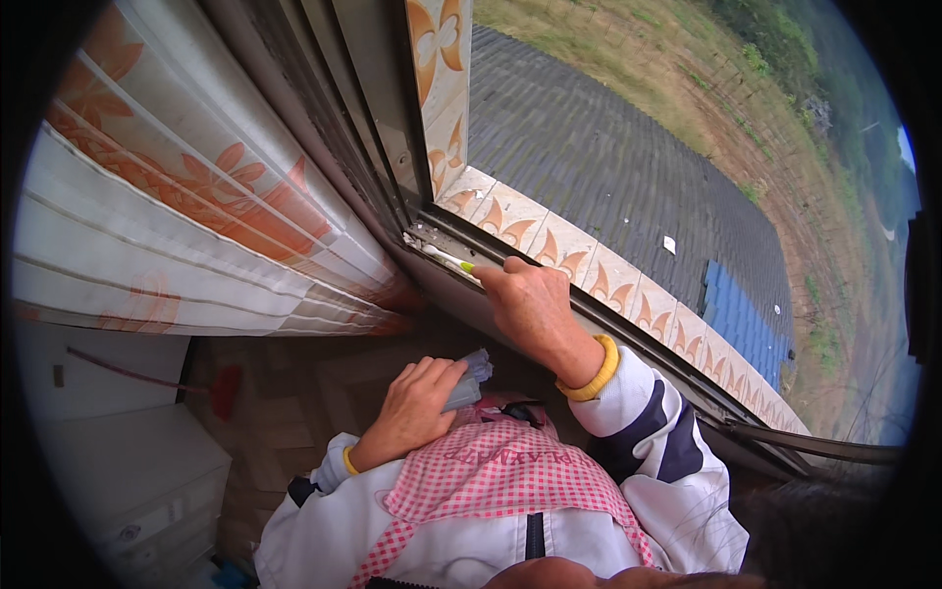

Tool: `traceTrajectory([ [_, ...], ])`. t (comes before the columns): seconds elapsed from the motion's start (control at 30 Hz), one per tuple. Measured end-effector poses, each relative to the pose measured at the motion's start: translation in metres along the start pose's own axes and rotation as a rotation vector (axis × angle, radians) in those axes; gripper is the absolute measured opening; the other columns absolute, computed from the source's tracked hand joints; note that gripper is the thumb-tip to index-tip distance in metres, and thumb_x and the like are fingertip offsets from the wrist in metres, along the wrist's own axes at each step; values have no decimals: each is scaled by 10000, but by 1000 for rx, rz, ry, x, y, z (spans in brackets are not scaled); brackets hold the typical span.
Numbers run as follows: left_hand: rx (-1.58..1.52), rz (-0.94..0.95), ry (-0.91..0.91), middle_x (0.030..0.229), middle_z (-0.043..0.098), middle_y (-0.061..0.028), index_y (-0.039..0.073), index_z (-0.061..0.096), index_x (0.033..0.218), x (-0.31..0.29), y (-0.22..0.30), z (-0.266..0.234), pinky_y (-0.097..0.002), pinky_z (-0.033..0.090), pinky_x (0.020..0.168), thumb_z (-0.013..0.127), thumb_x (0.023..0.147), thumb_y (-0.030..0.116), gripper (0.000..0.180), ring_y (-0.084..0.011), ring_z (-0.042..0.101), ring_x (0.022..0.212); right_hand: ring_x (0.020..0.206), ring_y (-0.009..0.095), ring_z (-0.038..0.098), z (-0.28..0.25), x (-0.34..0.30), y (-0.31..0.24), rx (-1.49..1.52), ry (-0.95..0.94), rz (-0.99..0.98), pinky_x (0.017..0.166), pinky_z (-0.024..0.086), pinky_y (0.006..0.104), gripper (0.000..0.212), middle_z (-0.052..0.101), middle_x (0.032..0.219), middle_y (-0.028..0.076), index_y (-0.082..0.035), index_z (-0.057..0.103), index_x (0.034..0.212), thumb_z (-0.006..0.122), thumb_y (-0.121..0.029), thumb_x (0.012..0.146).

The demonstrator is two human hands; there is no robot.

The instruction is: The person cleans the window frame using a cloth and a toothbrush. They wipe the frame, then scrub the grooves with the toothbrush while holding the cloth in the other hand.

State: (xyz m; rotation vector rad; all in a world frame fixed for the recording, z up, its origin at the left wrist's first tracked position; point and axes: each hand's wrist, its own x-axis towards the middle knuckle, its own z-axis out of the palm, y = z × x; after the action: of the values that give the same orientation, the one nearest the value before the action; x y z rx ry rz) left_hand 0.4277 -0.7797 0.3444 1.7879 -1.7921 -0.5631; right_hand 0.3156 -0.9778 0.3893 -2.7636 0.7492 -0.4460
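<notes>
My right hand (530, 302) is closed around the handle of a white and lime-green toothbrush (453, 260). The brush's far end rests at the corner of the window track (471, 241), where pale bits of dirt lie; the bristles are too small to make out. Lower down, in front of my apron, my left hand (412, 404) is wrapped round a crumpled grey-blue cloth (469, 383).
A white curtain with orange flowers (226, 196) hangs at the left, beside the dark window frame (378, 108). Beyond the track runs a tiled outer sill (599, 270), then a corrugated roof (589, 137). A red broom (225, 391) and white cabinet (147, 471) stand lower left.
</notes>
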Motion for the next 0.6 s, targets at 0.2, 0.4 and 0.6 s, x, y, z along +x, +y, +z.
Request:
traceTrajectory([
  [0.2,22,-88,15,1137,614,-146,17,595,1216,-4,-9,-3,-414,495,879,735,622,42,610,-341,594,1028,563,288,616,-52,-48,16,-29,18,59,506,457,398,226,599,659,73,-157,780,983,705,-64,791],
  [0.4,342,-131,29,1306,547,-167,-12,605,1115,5,-66,-28,-418,461,944,797,595,46,557,-339,534,1189,550,279,587,-76,-84,20,-56,4,188,498,431,393,201,553,653,63,-152,755,964,730,-69,783],
  [0.6,692,-351,-65,1489,412,-171,-19,679,984,27,-150,-43,-469,444,992,739,644,59,354,-317,445,1330,536,272,575,-99,-112,20,-126,1,272,500,405,369,174,573,642,101,-92,774,954,740,-19,800],
])
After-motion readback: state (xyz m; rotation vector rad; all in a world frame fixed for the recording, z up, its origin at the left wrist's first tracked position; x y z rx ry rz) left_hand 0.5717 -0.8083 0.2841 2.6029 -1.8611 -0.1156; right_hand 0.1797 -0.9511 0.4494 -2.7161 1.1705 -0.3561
